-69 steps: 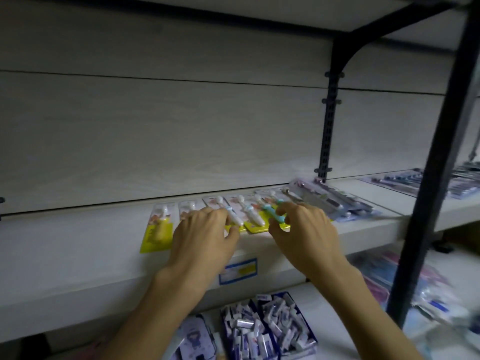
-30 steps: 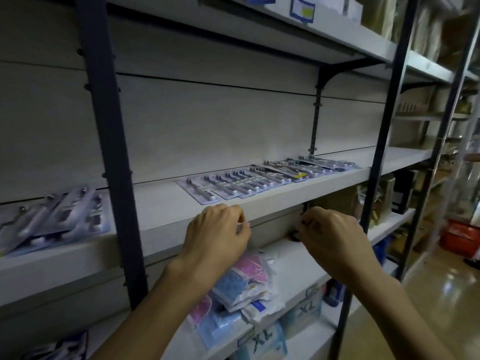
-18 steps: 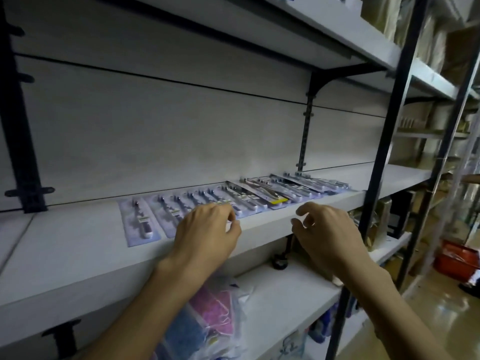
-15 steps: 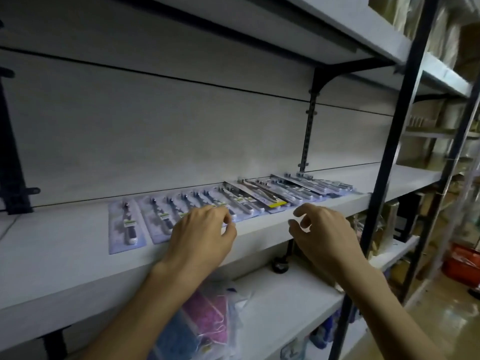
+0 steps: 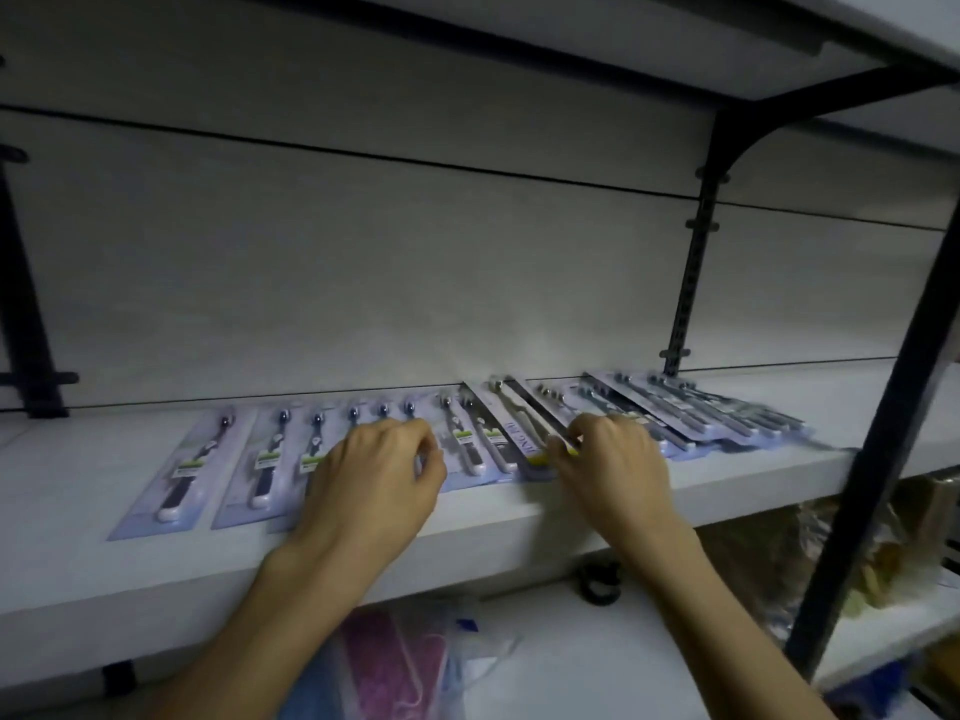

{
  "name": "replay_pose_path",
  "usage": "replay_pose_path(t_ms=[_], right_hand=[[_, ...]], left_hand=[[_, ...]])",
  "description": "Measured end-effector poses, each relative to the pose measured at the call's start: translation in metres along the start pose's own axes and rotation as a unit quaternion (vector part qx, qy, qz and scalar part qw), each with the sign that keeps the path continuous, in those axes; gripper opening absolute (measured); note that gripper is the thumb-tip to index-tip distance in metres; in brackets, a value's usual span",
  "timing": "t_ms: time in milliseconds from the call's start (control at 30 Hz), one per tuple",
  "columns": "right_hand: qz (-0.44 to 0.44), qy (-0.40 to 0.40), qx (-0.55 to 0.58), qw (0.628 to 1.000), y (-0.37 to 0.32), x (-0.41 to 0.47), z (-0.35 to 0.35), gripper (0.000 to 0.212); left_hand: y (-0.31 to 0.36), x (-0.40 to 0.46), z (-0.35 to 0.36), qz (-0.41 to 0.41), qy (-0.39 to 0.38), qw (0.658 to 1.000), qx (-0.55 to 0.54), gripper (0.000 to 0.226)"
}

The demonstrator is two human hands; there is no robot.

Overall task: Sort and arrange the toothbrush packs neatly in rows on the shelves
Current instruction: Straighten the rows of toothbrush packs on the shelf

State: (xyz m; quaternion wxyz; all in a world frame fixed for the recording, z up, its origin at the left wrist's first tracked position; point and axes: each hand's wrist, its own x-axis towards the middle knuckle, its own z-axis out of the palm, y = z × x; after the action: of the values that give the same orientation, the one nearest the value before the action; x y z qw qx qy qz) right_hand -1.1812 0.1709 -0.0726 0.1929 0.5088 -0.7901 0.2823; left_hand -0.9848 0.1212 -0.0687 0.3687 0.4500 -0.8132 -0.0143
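Right hand curls over the near end of a yellow-tipped toothbrush pack, fingertips pinching it. Left hand rests curled on the row of toothbrush packs; whether it grips one, cannot tell. Packs lie overlapping along the white shelf. Bagged goods below.

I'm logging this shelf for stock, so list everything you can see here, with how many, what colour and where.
toothbrush packs: one row, count unclear, pale blue cards, along the shelf, overlapping at right
yellow-ended pack: one, dark with yellow end, mid-row, tilted
shelf: one, white, across the middle
uprights: dark metal, right and left
plastic bags: pink and blue contents, lower shelf
left hand: fingers curled, on the packs
right hand: pinches the yellow-ended pack
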Motion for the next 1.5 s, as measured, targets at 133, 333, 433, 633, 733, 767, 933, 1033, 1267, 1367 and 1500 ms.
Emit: replay_pose_path(t_ms=[133,333,433,633,733,767,933,1033,1267,1367,1500], right_hand=[[0.005,-0.023,0.006,1.000,0.004,0.013,0.011,0.030],[-0.014,-0.038,-0.036,0.999,0.003,0.024,0.021,0.029],[-0.015,-0.029,-0.033,0.999,0.002,0.024,0.020,0.023],[-0.043,0.019,-0.013,0.999,0.006,0.024,0.018,0.023],[-0.034,0.036,0.044,0.998,0.009,0.024,0.012,0.020],[-0.032,0.052,0.062,0.996,0.010,0.023,0.010,0.020],[-0.062,0.145,0.168,0.973,0.011,0.001,-0.003,0.023],[-0.090,0.187,0.246,0.947,-0.001,-0.021,-0.013,0.019],[-0.155,0.267,0.339,0.889,-0.065,-0.074,-0.050,0.015],[-0.157,0.281,0.366,0.873,-0.098,-0.103,-0.065,0.018],[-0.149,0.308,0.406,0.847,-0.137,-0.149,-0.078,0.022]], left_hand=[[0.009,0.001,0.007,-0.023,0.014,1.000,0.015,0.014],[0.009,-0.008,0.004,-0.057,0.041,0.997,0.026,0.013],[0.007,-0.018,-0.002,-0.071,0.063,0.994,0.047,0.011],[0.010,-0.044,-0.015,-0.101,0.094,0.989,0.058,0.011],[0.012,-0.059,-0.022,-0.116,0.102,0.986,0.069,0.010],[0.013,-0.064,-0.025,-0.120,0.104,0.984,0.075,0.009],[0.013,-0.094,-0.044,-0.133,0.110,0.981,0.092,0.008],[0.006,-0.112,-0.059,-0.146,0.120,0.977,0.100,0.008],[-0.025,-0.153,-0.118,-0.156,0.127,0.973,0.113,0.013],[-0.044,-0.176,-0.153,-0.156,0.134,0.971,0.123,0.012],[-0.073,-0.207,-0.198,-0.158,0.139,0.970,0.122,0.010]])
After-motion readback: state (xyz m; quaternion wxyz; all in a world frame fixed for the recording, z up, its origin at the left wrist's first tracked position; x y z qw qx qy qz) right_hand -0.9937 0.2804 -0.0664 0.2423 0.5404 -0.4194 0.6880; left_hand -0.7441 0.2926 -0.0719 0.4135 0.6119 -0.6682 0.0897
